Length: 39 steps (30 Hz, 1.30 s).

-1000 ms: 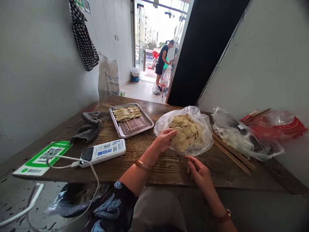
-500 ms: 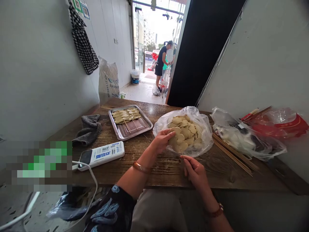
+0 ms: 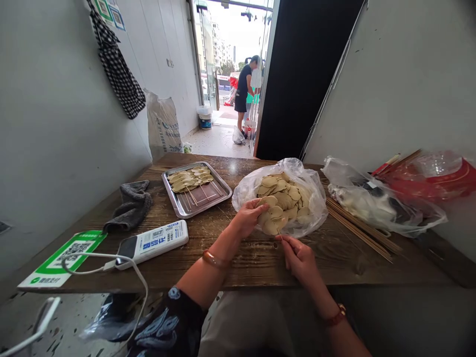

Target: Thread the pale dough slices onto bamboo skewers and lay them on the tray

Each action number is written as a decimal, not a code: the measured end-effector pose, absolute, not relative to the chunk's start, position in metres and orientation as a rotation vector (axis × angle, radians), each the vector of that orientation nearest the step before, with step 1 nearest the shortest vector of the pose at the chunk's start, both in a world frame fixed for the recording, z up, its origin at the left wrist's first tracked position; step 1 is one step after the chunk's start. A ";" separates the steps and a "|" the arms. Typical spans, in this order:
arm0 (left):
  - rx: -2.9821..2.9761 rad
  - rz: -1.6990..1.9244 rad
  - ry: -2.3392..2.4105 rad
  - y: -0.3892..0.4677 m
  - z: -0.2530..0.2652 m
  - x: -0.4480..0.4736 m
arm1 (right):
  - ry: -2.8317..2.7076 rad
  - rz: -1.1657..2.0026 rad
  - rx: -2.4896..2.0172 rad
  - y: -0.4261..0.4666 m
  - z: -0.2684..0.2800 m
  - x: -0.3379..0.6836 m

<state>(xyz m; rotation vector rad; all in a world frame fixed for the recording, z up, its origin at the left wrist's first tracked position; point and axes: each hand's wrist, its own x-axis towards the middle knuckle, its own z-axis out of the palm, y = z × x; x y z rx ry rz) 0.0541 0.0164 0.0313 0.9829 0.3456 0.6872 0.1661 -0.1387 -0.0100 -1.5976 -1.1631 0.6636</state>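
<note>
My left hand (image 3: 247,218) is closed on a few thin, round, pale-tan slices (image 3: 271,220) that look like potato, fingers and thumb at their left edge. A thin wooden skewer (image 3: 279,235) runs up into the lowest slice. Its lower end is pinched by my right hand (image 3: 299,258), below the slices. Right behind them, a clear plastic bag (image 3: 243,192) lies spread open with a heap of loose slices (image 3: 286,191) in it. On a metal tray (image 3: 193,210) to the left lie several skewers of slices (image 3: 190,178) side by side.
Bare skewers (image 3: 359,230) lie right of the bag, beside another plastic bag (image 3: 383,208) and red packaging (image 3: 435,186). To the left are a grey cloth (image 3: 130,206), a white device (image 3: 154,243) with a cable, and a green code card (image 3: 67,258). A person (image 3: 243,89) stands at the doorway.
The view has shifted slightly, and the code card at left now shows clearly. Both hands keep their hold on the slices and skewer, with little movement.
</note>
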 end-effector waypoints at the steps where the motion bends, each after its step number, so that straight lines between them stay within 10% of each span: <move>1: 0.979 0.685 0.353 0.016 0.032 0.054 | -1.166 0.676 -1.592 -0.139 -0.010 0.167; 24: 1.142 0.842 0.513 0.023 0.027 0.057 | -0.790 0.606 -1.577 -0.159 -0.022 0.195; 39: 2.598 0.771 0.972 0.037 0.018 0.053 | -0.876 0.563 -1.598 -0.163 -0.022 0.194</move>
